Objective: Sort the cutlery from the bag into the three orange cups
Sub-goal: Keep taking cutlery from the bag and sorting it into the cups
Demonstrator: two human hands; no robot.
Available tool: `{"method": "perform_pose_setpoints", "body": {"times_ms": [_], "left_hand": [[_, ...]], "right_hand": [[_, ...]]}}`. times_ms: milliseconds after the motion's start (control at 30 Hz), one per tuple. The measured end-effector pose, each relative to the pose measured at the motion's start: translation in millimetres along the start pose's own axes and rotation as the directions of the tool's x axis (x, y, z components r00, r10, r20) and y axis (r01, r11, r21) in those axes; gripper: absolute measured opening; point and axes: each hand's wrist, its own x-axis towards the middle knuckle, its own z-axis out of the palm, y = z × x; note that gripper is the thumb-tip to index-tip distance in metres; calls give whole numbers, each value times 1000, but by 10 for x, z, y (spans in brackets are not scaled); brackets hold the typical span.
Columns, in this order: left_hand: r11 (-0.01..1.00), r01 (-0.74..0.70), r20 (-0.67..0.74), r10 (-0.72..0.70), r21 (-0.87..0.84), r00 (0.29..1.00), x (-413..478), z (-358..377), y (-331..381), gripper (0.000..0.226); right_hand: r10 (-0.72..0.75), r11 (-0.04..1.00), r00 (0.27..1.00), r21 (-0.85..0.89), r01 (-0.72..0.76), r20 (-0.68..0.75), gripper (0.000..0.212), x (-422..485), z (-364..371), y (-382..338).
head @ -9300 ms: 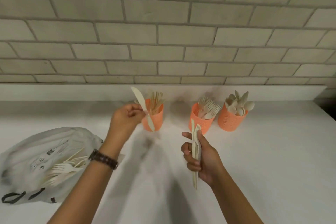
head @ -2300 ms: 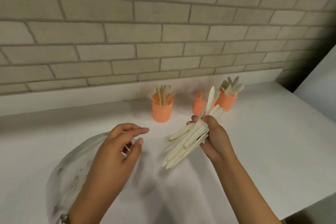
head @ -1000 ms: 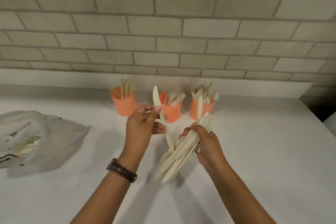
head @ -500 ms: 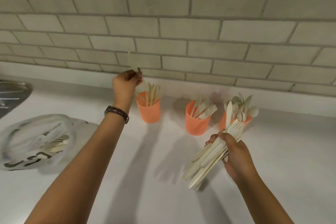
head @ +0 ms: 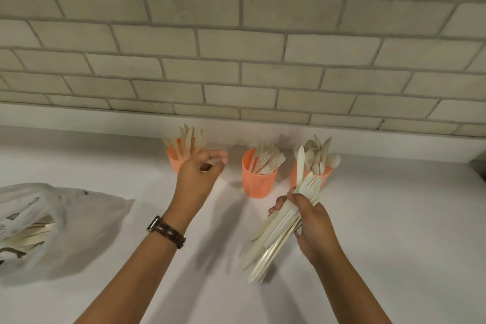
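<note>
Over white counter [head: 394, 231], right hand [head: 315, 229] holds cutlery bundle [head: 274, 233] slanted, tines up.

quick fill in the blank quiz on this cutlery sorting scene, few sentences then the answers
1. The middle orange cup holds ____, tines up.
2. The right hand grips a bundle of cutlery, while the left hand holds ____.
3. The wristwatch is worn on the ____ wrist.
4. The bag lies to the ____ of the middle orange cup.

Missing words: forks; nothing; left; left
</note>
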Motion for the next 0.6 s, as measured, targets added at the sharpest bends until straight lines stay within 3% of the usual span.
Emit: {"method": "perform_pose_setpoints", "body": {"times_ms": [133,233,467,600], "left_hand": [[995,65,310,-39,-74,950,-360,316,235,8],[989,119,469,-67,-82,881,-462,505,298,12],[972,168,383,-94,-165,919,-379,618,363,10],[928,197,250,-119,-316,961,-155,525,470,9]], "right_hand": [[49,999,995,-24,-47,90,7,-138,14,12],[54,998,982,-50,-45,179,6,-253,34,12],[44,997,969,-76,-26,245,19,-322,2,26],[46,997,955,-79,-24,294,27,-318,8,39]]}}
